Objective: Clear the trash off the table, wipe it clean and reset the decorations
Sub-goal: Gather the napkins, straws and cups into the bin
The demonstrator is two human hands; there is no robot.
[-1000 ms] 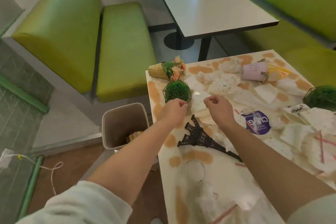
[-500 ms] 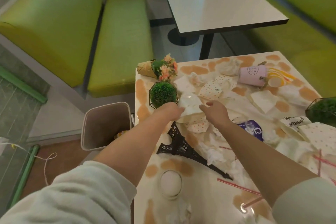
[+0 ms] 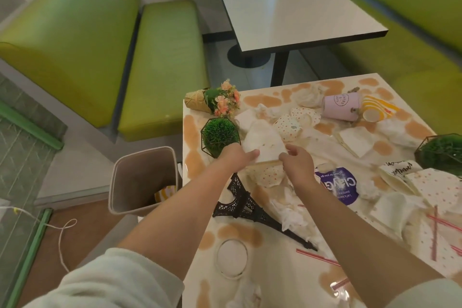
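Observation:
Both my hands hold a crumpled white paper napkin (image 3: 262, 141) lifted above the littered white table (image 3: 250, 235). My left hand (image 3: 236, 157) grips its lower left edge and my right hand (image 3: 297, 161) pinches its lower right edge. Spotted napkins (image 3: 292, 125), white tissues and red straws (image 3: 317, 257) are strewn over the brown-stained top. A black Eiffel tower model (image 3: 245, 202) lies on its side under my forearms. A green ball plant in a wire frame (image 3: 218, 134) stands just left of my left hand.
A beige trash bin (image 3: 140, 180) stands on the floor left of the table, with a striped cup inside. A small flower bouquet (image 3: 220, 100), a tipped pink cup (image 3: 340, 106), a purple wipes pack (image 3: 342, 186), a second green plant (image 3: 442, 152) and a glass (image 3: 231, 257) also lie on the table.
My hands have taken up the white napkin and raised it off the table. The camera has tipped down and shifted right.

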